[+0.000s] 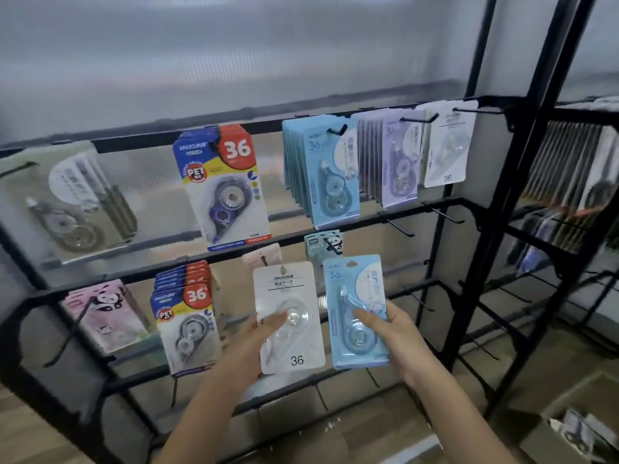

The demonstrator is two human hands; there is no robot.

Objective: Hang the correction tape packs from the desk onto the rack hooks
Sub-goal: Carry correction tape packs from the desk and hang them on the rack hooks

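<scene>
We hold two correction tape packs up before the black rack (482,209), one in each hand. Our left hand (258,333) grips the white pack (289,316) at its lower left edge, thumb pressed across the clear blister on the front, the card upright and marked "36" near its foot. Our right hand (390,329) grips the blue pack (356,313) from its right side, thumb laid over the dispenser, the card tilted slightly. The two packs sit side by side between our hands, near each other but apart. Just above the white pack, its hang hole lies close to a lower-rail hook (265,261) with a pale pack behind it; whether it is on the hook we cannot tell. Above our right hand hang a row of blue packs (321,172), then lilac packs (395,162) and white packs (447,145) further right. Above our left hand hang the blue-and-red packs (227,185); more of them (186,316) hang just left of that hand, with pink panda packs (104,313) beyond. Bare hooks (398,227) jut out above and right of our right hand.
</scene>
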